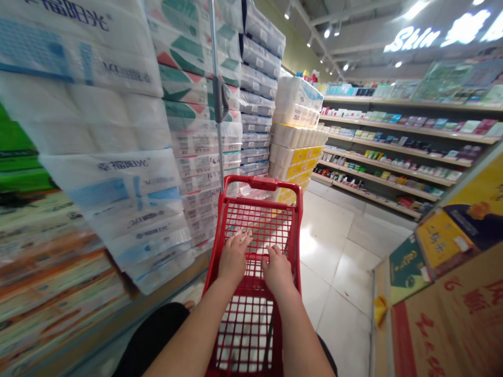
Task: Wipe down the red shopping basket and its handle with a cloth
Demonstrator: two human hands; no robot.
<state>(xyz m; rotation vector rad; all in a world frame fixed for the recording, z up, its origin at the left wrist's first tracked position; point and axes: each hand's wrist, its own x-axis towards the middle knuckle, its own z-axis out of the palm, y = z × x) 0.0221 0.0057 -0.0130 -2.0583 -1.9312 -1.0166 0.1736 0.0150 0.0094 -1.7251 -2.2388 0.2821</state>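
A red shopping cart (259, 183) with wire-mesh sides stands beside stacked toilet-paper packs (204, 157); the left hand (233, 257) and right hand (278, 271) rest on its mesh, fingers slightly apart, unclamped.

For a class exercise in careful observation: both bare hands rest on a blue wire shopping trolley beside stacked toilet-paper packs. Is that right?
Not quite: the trolley is red, not blue. The head view shows the left hand and right hand resting on a red wire shopping trolley beside stacked toilet-paper packs.
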